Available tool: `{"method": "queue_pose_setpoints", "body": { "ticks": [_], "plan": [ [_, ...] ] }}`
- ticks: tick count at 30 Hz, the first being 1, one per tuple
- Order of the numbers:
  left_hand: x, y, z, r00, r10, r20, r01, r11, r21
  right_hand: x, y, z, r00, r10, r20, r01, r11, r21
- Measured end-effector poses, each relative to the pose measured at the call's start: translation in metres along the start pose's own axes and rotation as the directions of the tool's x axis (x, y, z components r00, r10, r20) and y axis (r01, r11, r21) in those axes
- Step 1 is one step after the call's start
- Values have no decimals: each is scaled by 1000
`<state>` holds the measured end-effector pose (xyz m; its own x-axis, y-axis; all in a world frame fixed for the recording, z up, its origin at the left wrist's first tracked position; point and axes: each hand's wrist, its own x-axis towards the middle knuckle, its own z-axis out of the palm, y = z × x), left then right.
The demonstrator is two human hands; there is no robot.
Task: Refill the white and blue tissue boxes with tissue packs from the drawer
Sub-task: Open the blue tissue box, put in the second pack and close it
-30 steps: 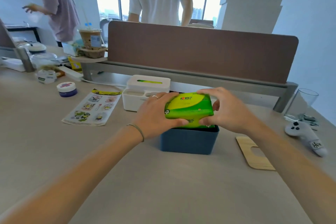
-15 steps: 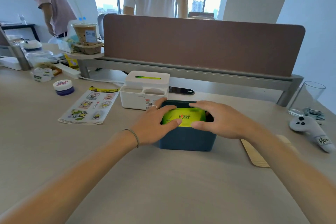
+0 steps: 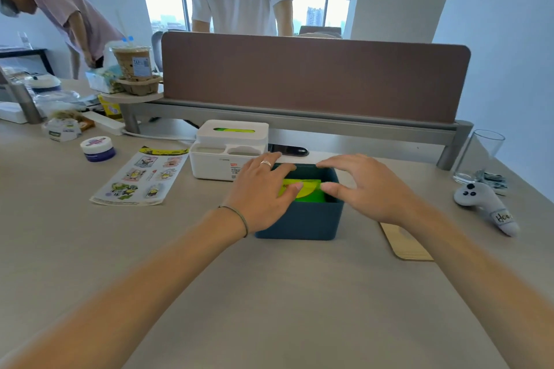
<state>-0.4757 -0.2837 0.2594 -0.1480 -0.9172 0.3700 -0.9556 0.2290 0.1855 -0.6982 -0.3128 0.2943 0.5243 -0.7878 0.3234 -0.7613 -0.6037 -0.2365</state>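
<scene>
- we have the green tissue pack [image 3: 302, 190] sitting down inside the blue tissue box [image 3: 299, 222] at the centre of the frame, its top below the rim.
- our left hand [image 3: 263, 189] lies over the box's left edge, fingers spread and released, thumb tip touching the pack; it grips nothing.
- our right hand [image 3: 362, 186] hovers over the right edge, also open, thumb at the pack's right end.
- to do this well, we judge we should press evenly with both thumbs so the pack lies flat, not tilted.
- the wooden lid [image 3: 404, 244] lies on the table [image 3: 269, 308] at lower right of the box; it probably goes on next.
- the white tissue box [image 3: 229, 148], just left and behind, already shows green through its slot.
</scene>
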Motion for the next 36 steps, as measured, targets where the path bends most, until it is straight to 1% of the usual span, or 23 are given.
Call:
{"method": "queue_pose_setpoints", "body": {
  "ticks": [4, 7, 11, 13, 15, 17, 20, 23, 25, 29, 32, 36],
  "plan": [
    [4, 39, -2, 996, 89, -17, -90, 993, -75, -26, 15, -20, 991, 108, -82, -107, 994, 19],
    [9, 74, -2, 986, 164, -13, -164, 980, -116, -47, 32, -32, 980, 166, -113, -162, 986, 44],
    [18, 117, 9, 965, 263, 25, -253, 948, -193, -71, 67, -40, 968, 237, -83, -233, 971, 51],
    [23, 136, 20, 948, 313, 51, -294, 927, -232, -84, 88, -39, 953, 298, -57, -293, 952, 90],
    [29, 152, 37, 931, 347, 115, -314, 920, -234, -96, 109, -36, 929, 368, -34, -360, 922, 145],
    [34, 162, 55, 914, 331, 233, -288, 936, -202, -106, 129, -30, 903, 429, -12, -421, 891, 171],
    [42, 168, 83, 874, 270, 404, -227, 962, -153, -119, 153, -21, 863, 504, 39, -503, 846, 180],
    [47, 167, 103, 843, 231, 486, -209, 973, -100, -129, 170, -12, 837, 542, 67, -544, 815, 199],
    [49, 166, 111, 837, 225, 499, -212, 974, -85, -132, 178, -8, 839, 541, 65, -542, 815, 205],
    [55, 165, 118, 849, 238, 472, -192, 971, -146, -136, 189, -2, 847, 527, 70, -529, 824, 205],
    [59, 168, 114, 854, 230, 467, -169, 971, -170, -137, 191, 0, 854, 519, 40, -516, 833, 200],
    [60, 177, 103, 878, 238, 415, -190, 970, -155, -136, 190, 1, 861, 508, 25, -502, 841, 203]
  ]
}}
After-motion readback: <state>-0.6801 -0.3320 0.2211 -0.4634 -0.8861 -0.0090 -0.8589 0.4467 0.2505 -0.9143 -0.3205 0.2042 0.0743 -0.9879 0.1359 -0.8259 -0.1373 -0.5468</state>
